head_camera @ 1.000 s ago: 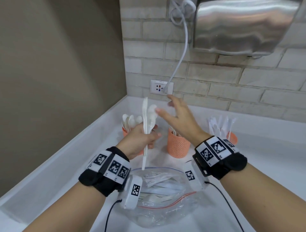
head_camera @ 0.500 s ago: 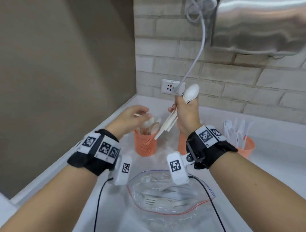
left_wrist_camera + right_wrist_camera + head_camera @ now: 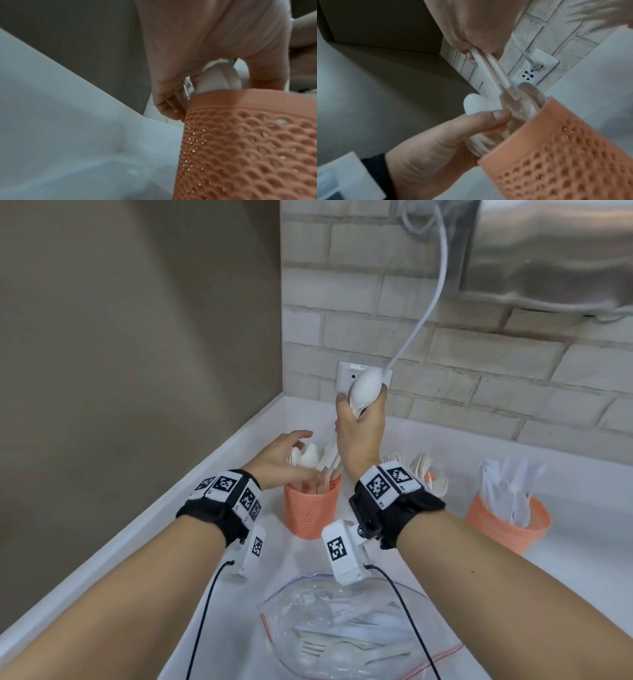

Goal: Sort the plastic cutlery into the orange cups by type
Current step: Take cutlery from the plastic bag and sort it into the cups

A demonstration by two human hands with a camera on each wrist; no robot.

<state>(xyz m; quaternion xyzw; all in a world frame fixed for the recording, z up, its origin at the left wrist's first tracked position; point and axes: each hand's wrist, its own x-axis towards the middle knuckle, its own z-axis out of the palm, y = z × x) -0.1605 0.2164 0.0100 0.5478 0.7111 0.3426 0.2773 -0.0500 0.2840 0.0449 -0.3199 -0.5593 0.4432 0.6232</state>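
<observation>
Three orange mesh cups stand on the white counter. The left cup [image 3: 311,508] holds spoons, the middle cup [image 3: 428,478] forks, and the right cup [image 3: 507,525] holds knives. My right hand [image 3: 363,412] grips a small bunch of white spoons [image 3: 364,392] bowls up above the left cup. Their handles [image 3: 491,78] point down toward its mouth [image 3: 556,148]. My left hand [image 3: 301,455] is at that cup's rim. Its thumb and curled fingers hold the bowls of the spoons in the cup [image 3: 214,81].
A clear zip bag [image 3: 342,628] with more white cutlery lies on the counter near me. A wall socket [image 3: 346,376] with a white cable is just behind my right hand. The side wall is close on the left. A metal hand dryer [image 3: 548,251] hangs above.
The bunch of spoons passed from my left hand to my right. My right hand has brought it over the left cup, handles down. My left hand dropped to the spoons in that cup.
</observation>
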